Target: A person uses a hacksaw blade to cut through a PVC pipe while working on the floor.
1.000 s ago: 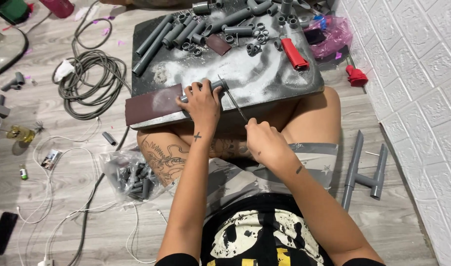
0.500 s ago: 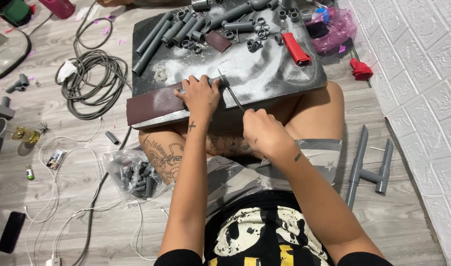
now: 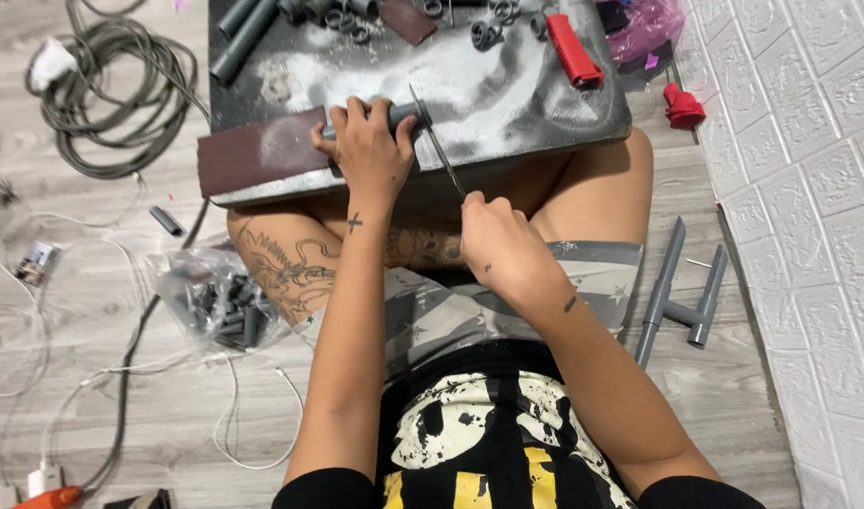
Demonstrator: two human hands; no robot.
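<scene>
Your left hand (image 3: 368, 151) presses down on a short grey pipe (image 3: 399, 115) lying on the dusty dark desk (image 3: 507, 85), just right of the brown sandpaper sheet (image 3: 262, 151). Your right hand (image 3: 498, 247) is closed around the handle of a saw blade (image 3: 438, 146), whose far end meets the pipe at the left hand's fingertips.

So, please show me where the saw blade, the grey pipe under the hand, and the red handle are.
saw blade (image 3: 439, 149), head view, middle of the blade.
grey pipe (image 3: 405, 115), head view, end beside the fingers.
red handle (image 3: 570, 49), head view, middle of the grip.
</scene>
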